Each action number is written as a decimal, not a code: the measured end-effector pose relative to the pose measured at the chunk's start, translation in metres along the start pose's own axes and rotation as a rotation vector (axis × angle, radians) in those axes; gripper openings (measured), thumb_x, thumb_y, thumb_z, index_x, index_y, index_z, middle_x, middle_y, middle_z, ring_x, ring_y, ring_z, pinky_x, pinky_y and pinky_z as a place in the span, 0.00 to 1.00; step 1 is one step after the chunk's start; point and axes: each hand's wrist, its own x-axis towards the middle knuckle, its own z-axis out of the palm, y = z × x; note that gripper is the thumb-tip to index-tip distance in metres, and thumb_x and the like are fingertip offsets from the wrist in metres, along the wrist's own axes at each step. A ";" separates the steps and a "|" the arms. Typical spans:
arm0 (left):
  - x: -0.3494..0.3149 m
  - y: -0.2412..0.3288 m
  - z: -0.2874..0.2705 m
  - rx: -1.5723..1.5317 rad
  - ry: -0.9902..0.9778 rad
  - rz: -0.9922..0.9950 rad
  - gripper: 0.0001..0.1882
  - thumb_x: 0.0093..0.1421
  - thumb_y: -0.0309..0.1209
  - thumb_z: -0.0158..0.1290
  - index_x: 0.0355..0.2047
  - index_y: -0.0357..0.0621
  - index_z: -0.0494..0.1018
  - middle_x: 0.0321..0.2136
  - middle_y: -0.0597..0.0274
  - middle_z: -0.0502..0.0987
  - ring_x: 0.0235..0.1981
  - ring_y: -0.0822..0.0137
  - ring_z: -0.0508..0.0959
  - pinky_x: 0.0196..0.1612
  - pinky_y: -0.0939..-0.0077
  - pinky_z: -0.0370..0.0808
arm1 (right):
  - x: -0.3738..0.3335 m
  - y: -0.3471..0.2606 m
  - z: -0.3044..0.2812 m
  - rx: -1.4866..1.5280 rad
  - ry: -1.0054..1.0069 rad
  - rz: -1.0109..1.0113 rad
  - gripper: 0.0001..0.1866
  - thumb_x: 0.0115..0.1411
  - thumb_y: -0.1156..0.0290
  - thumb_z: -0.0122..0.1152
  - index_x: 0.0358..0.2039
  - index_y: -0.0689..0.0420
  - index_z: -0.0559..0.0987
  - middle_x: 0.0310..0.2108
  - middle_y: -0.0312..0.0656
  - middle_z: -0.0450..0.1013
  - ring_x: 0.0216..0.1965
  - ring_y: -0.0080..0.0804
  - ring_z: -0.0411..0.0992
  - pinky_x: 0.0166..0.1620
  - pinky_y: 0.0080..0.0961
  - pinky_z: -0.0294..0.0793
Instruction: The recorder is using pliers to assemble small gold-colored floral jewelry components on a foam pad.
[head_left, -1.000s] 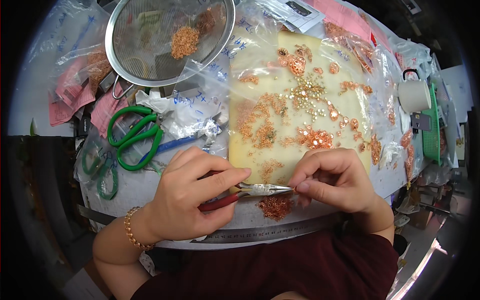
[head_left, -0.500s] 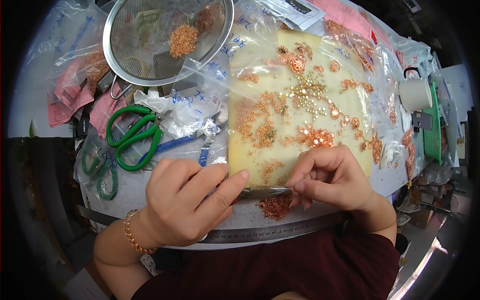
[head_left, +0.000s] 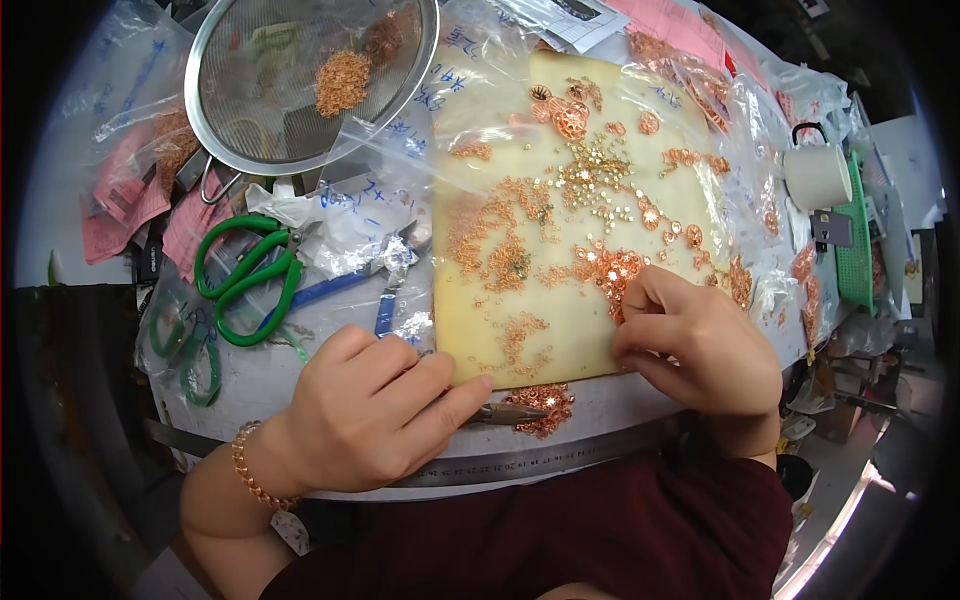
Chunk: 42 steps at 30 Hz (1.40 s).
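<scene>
My left hand (head_left: 370, 410) is wrapped round a pair of pliers (head_left: 508, 413), with the index finger stretched along them. Most of the tool is hidden in the palm; its metal jaws point right, over a pile of small copper-coloured pieces (head_left: 548, 398) at the near edge of the pale yellow mat (head_left: 590, 350). Over the mat's right part is my right hand (head_left: 705, 345), fingers bent and pinched together beside a cluster of shiny rose-gold pieces (head_left: 605, 268). Whatever lies between those fingertips is hidden. Small copper rings (head_left: 520, 340) and gold beads (head_left: 595, 175) are scattered across the mat.
Green-handled scissors (head_left: 245, 280) and a blue-handled tool (head_left: 386, 305) lie left of the mat. Beyond them rests a mesh strainer (head_left: 420, 70) with copper bits. A steel ruler (head_left: 480, 466) runs along the front edge. At right stand a white mug (head_left: 815, 175) and green basket (head_left: 855, 240).
My right hand has moved right and away from the pliers' tip to the rose-gold cluster. The pliers' jaws have come down over the copper pile. The whole view has shifted slightly.
</scene>
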 end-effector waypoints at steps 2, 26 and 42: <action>0.000 0.001 0.001 0.013 0.007 0.005 0.20 0.46 0.32 0.58 0.43 0.46 0.81 0.32 0.70 0.74 0.26 0.71 0.69 0.29 0.73 0.62 | 0.002 -0.003 0.002 -0.036 -0.027 0.026 0.03 0.50 0.77 0.62 0.27 0.59 0.77 0.33 0.44 0.71 0.29 0.44 0.75 0.31 0.37 0.74; -0.001 -0.002 0.005 0.002 0.050 -0.018 0.20 0.49 0.32 0.56 0.44 0.46 0.80 0.32 0.70 0.73 0.31 0.70 0.71 0.35 0.72 0.65 | 0.026 -0.020 0.028 0.117 0.068 0.021 0.06 0.51 0.83 0.63 0.30 0.61 0.77 0.23 0.43 0.73 0.23 0.38 0.76 0.28 0.29 0.76; -0.003 -0.003 0.011 0.061 0.075 -0.010 0.24 0.40 0.34 0.58 0.42 0.52 0.82 0.33 0.72 0.72 0.30 0.69 0.71 0.35 0.70 0.65 | 0.027 -0.016 0.037 0.182 0.120 0.067 0.05 0.55 0.81 0.62 0.33 0.61 0.77 0.25 0.45 0.74 0.25 0.41 0.76 0.29 0.31 0.75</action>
